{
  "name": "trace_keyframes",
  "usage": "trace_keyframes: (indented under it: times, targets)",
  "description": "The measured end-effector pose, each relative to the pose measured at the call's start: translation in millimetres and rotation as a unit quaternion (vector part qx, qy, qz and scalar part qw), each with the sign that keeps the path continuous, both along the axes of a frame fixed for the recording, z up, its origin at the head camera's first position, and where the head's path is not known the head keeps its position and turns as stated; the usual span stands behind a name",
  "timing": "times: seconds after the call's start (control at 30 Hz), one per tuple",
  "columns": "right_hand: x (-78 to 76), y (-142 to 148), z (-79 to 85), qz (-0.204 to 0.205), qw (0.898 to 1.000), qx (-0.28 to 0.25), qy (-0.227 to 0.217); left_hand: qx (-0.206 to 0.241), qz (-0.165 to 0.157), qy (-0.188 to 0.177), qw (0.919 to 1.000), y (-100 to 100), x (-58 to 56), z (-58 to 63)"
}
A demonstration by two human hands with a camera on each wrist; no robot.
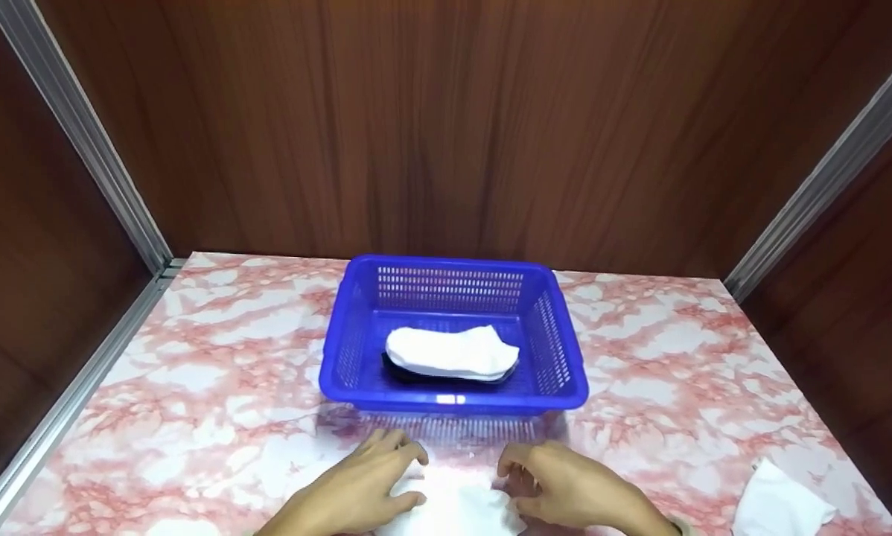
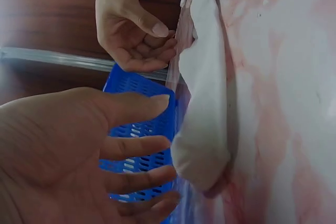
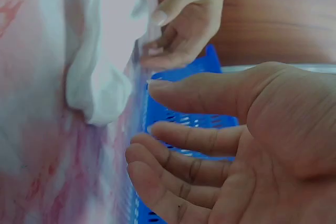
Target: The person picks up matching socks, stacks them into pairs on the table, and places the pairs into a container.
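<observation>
A white sock lies on the table in front of the person, between the two hands. In the left wrist view the sock stretches lengthwise on the tabletop, and the right wrist view shows the same sock from the other side. The left hand hovers at its left end, fingers loosely bent and holding nothing. At the right end is the right hand, its fingers relaxed and apart from the cloth. Beyond both hands stands a blue basket with white socks on top of a black item.
Another white cloth piece, possibly a sock, lies at the table's right front. Dark wood panels with metal strips enclose the back and sides. The tabletop has a red and white marbled pattern.
</observation>
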State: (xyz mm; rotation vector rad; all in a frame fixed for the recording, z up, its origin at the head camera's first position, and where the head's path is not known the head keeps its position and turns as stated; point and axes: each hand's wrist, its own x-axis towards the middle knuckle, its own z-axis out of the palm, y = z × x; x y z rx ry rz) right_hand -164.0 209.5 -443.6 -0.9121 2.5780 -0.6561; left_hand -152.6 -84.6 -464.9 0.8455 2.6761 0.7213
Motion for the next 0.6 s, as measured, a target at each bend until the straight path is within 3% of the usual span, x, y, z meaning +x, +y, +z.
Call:
trace_keyframes:
  times: [0.13,0.27,0.4,0.53,0.6]
  targets:
    - [1.3,-4,-4.2,0.021,1.000,0.012,0.008,0.014,-0.031,0.064,0.9973,9,5.7,0.0]
    - [2.3,-9,-11.3,0.000,0.999,0.040,-0.015,-0.025,-0.079,0.036,0.9959,20,8.8,-4.6]
    - [3.4,-13,-16.9,-0.012,0.998,0.039,-0.048,-0.074,-0.081,0.004,0.9939,25,9.7,-10.2]
    - [5.5,-14,-17.2,-0.012,0.998,0.029,-0.055,-0.070,-0.079,-0.007,0.9944,23,10.4,-12.7]
    - [8.6,-15,-14.1,-0.010,0.999,0.023,-0.033,-0.065,-0.090,-0.002,0.9938,21,10.7,-13.0]
